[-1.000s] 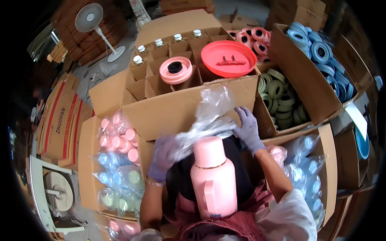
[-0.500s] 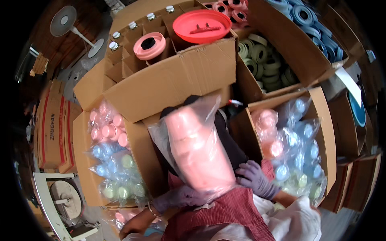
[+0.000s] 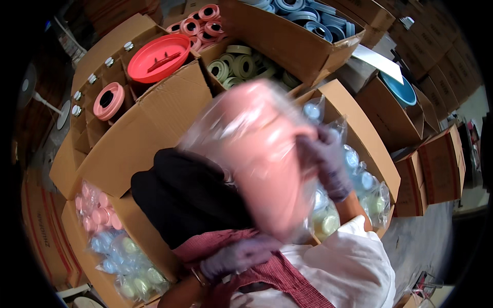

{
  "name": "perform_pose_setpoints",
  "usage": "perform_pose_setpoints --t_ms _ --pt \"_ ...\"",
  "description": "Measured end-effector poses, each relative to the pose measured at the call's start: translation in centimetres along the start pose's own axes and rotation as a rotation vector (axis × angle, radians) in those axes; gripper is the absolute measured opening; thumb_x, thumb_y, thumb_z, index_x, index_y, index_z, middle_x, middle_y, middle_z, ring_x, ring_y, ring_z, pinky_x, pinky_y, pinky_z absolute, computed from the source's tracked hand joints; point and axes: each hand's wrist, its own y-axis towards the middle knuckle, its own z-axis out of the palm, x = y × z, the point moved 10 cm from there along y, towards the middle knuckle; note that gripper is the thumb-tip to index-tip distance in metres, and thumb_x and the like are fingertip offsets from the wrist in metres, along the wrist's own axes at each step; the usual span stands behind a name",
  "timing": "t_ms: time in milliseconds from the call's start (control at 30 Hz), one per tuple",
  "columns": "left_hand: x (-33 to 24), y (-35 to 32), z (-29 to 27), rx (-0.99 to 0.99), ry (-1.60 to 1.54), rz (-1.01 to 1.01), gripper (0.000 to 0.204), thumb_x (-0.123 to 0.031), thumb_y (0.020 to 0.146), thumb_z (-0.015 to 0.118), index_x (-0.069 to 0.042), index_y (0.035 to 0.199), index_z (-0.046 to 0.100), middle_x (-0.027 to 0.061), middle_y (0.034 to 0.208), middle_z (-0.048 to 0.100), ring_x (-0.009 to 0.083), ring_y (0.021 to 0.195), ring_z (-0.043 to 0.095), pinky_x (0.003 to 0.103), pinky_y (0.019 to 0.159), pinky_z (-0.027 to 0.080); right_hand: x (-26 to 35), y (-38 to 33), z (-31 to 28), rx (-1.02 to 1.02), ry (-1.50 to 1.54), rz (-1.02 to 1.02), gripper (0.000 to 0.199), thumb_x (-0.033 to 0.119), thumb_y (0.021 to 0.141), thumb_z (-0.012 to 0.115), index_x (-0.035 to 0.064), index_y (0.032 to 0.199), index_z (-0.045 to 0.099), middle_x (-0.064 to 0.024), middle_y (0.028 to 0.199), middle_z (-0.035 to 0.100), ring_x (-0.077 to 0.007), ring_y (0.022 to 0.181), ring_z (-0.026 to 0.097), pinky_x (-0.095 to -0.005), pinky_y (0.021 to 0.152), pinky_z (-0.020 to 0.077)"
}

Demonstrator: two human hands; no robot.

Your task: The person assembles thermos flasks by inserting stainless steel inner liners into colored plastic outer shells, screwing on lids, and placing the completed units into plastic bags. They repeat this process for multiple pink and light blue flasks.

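A large pink plastic piece, seemingly a stack of containers, is wrapped in a clear bag [image 3: 272,159] and tilted above my lap, blurred by motion. My right hand [image 3: 328,161], in a purple-grey glove, grips the bag's right side; its thumb and fingers close on the pink edge. My left hand [image 3: 241,255], gloved alike, lies across my red apron [image 3: 308,285] with its fingers stretched out, close to the bag's lower end. Whether the fingertips touch it, I cannot tell. Dark cloth [image 3: 190,197] covers my legs to the left.
A divided carton [image 3: 169,95] ahead holds white-capped bottles, a pink lidded piece [image 3: 109,101] and a red basin [image 3: 159,57]. Bagged pink, blue and green pieces fill cartons at left [image 3: 126,223] and right [image 3: 377,154]. Green rings [image 3: 244,65] and blue rings [image 3: 318,31] fill cartons farther back.
The bagged pink piece has swung up and to the right. My right hand has risen from beside my lap onto the bag's side. The view has turned rightward.
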Motion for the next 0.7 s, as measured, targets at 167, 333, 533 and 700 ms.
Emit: perform_pose_setpoints --t_ms 167,333,533,700 --pt "2.6 0.8 -5.5 -0.287 -0.209 -0.180 0.030 -0.010 0.100 0.053 0.005 0.125 0.060 0.0118 0.116 0.068 0.0183 0.110 0.062 0.029 0.102 0.044 -1.8 4.6 -7.9 -0.411 -0.036 -0.423 0.008 0.005 0.090 0.068 0.0009 0.094 0.063 0.0064 0.078 0.057 -0.0012 0.072 0.048 -0.0201 0.063 0.0431" --pt "-0.7 2.8 -10.0 -0.351 0.080 -0.159 0.032 -0.009 0.102 0.047 0.009 0.126 0.059 0.0153 0.116 0.067 0.0214 0.112 0.063 0.032 0.102 0.047 -17.5 10.7 -11.1 -0.554 0.205 -0.352 0.022 0.005 0.088 0.069 0.0012 0.109 0.064 0.0043 0.079 0.058 -0.0037 0.068 0.051 -0.0211 0.058 0.0433" --pt "1.7 3.3 -11.2 -0.307 -0.181 -0.139 0.034 -0.010 0.104 0.043 0.011 0.129 0.054 0.0170 0.119 0.066 0.0242 0.113 0.064 0.035 0.104 0.047 -34.1 10.4 -10.5 -0.434 -0.286 0.126 0.045 0.031 0.077 0.071 -0.0028 0.107 0.064 -0.0180 0.090 0.069 -0.0280 0.081 0.065 -0.0412 0.075 0.0514" --pt "1.3 4.6 -11.9 -0.186 -0.148 -0.205 0.037 -0.013 0.104 0.045 0.011 0.132 0.052 0.0182 0.123 0.064 0.0254 0.116 0.063 0.035 0.105 0.047 -32.6 11.3 -8.4 0.120 -0.692 0.373 0.040 0.027 0.083 0.071 -0.0021 0.108 0.065 -0.0107 0.090 0.068 -0.0202 0.080 0.066 -0.0330 0.072 0.0536"
